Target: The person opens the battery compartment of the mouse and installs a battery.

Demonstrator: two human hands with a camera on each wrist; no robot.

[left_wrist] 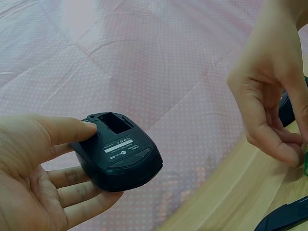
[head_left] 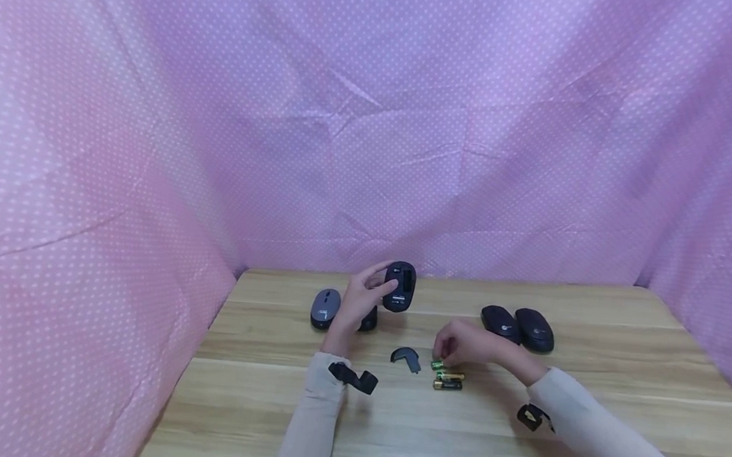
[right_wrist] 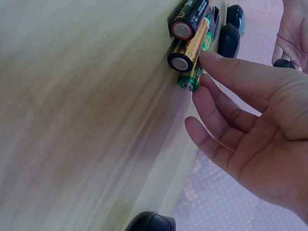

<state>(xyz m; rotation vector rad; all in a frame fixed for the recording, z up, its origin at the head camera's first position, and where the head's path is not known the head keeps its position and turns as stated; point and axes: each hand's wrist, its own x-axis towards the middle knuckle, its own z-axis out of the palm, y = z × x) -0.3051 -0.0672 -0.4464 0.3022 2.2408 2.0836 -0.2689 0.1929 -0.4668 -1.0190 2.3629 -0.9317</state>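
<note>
Computer mice, four clearly seen:
- Upturned mouse (head_left: 399, 286), one: smooth black plastic, oval, with a pale printed label on its underside. It is raised above the table, gripped between the thumb and fingers of the left hand (left_wrist: 43, 173). Its rectangular battery compartment (left_wrist: 114, 123) is uncovered, the recess dark inside.
- Grey mouse (head_left: 325, 308), one: matte grey top, darker sides, light lettering; on the table to the left.
- Black mice (head_left: 534, 330), two: rounded, low, each with a small pale logo; side by side on the right.

Dark rounded object (head_left: 369, 319), one: mostly hidden behind the left wrist, kind uncertain.

Cylindrical batteries, three, lying close together near the table's middle:
- Green battery (right_wrist: 189, 81), one: shiny wrapper, metal nub at the end; pinched between the thumb and fingertips of the right hand (right_wrist: 260, 103), at table level.
- Gold battery (head_left: 451, 377), one: black end band.
- Black battery (head_left: 447, 385), one: gold band at one end.

Curved cover piece (head_left: 405, 354), one: grey, hooked shape, lying left of the batteries.

Table (head_left: 235, 416), one: pale wood-grain top, long streaks.

Fabric backdrop (head_left: 408, 154): pink-lilac, white polka dots, creased.

Sleeves (head_left: 324, 401), two: light, plain cloth. Wrist straps (head_left: 353, 377), two: black.
</note>
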